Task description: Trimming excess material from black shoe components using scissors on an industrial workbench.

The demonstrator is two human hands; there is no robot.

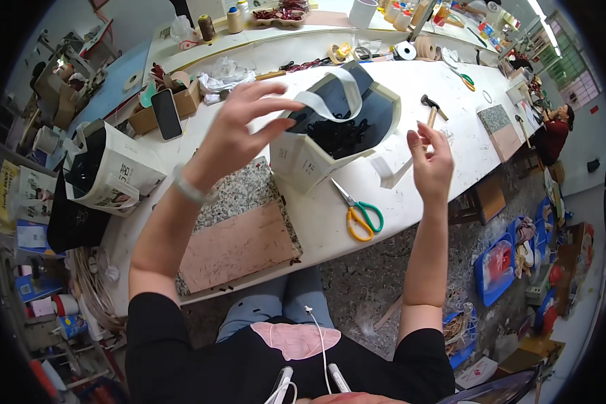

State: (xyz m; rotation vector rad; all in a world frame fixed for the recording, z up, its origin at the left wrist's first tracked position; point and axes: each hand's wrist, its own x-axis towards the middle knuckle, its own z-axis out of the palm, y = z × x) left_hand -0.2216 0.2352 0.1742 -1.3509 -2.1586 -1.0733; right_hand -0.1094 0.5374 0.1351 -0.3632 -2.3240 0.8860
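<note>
A white paper bag (296, 161) with a dark lining stands open on the white worktable, with a heap of black pieces (340, 135) inside. One white handle strap (349, 87) arches over its mouth; the other strap (387, 172) hangs out on the right side. My left hand (242, 124) is open at the bag's left rim, fingers spread, fingertips close to the arched strap. Whether they touch it I cannot tell. On the bag's right, my right hand (432, 165) is raised beside the hanging strap, fingers loosely bent and apart, with nothing visible in them.
Scissors (360, 219) with green and yellow handles lie near the front edge. A speckled stone slab (232, 195) carries a pink board (239, 246). A hammer (432, 111) lies behind my right hand. At left are a second bag (118, 168) and a phone (165, 114) against a cardboard box.
</note>
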